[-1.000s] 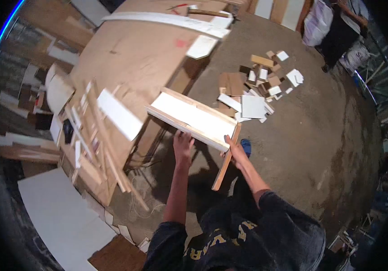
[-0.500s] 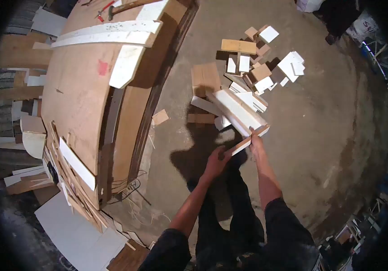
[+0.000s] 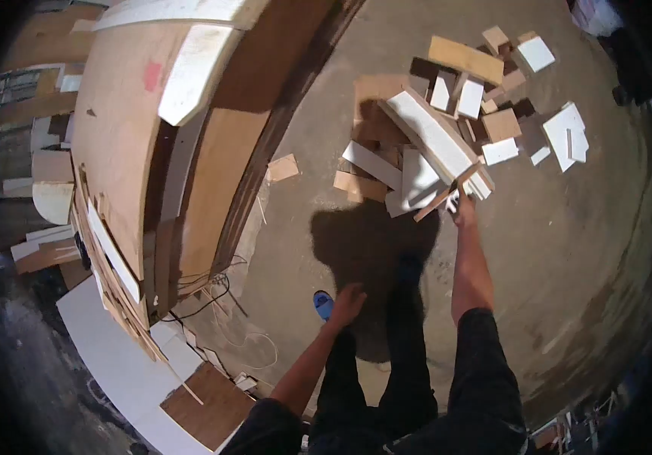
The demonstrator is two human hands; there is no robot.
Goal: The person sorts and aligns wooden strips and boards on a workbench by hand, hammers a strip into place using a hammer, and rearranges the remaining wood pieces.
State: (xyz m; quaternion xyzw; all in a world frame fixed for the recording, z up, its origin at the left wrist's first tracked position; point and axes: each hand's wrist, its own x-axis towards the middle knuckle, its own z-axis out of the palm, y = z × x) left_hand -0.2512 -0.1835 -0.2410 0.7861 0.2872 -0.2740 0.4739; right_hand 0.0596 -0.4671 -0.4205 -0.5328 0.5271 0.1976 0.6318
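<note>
A long white-faced wooden piece with raised edges (image 3: 431, 130) lies over the pile of offcuts on the floor. Across its near end sits a narrow wooden strip (image 3: 437, 205). My right hand (image 3: 463, 206) is closed round that near end, at the strip. My left hand (image 3: 349, 302) hangs apart from the pieces, near a blue slipper (image 3: 323, 305); its fingers are partly hidden and blurred. Around the long piece are a yellowish block (image 3: 465, 60), a white strip (image 3: 372, 164) and several small white and brown blocks.
At the left stands a large wooden workbench (image 3: 114, 144) with a white board (image 3: 199, 72) at its edge. Thin strips lean along its side. A white sheet (image 3: 106, 356) and a brown panel (image 3: 208, 406) lie at the lower left. Cables (image 3: 224, 292) lie on the floor.
The long piece has gone from in front of my body down onto the floor pile, with my right hand on it. My left hand has come off it and moved back towards my body.
</note>
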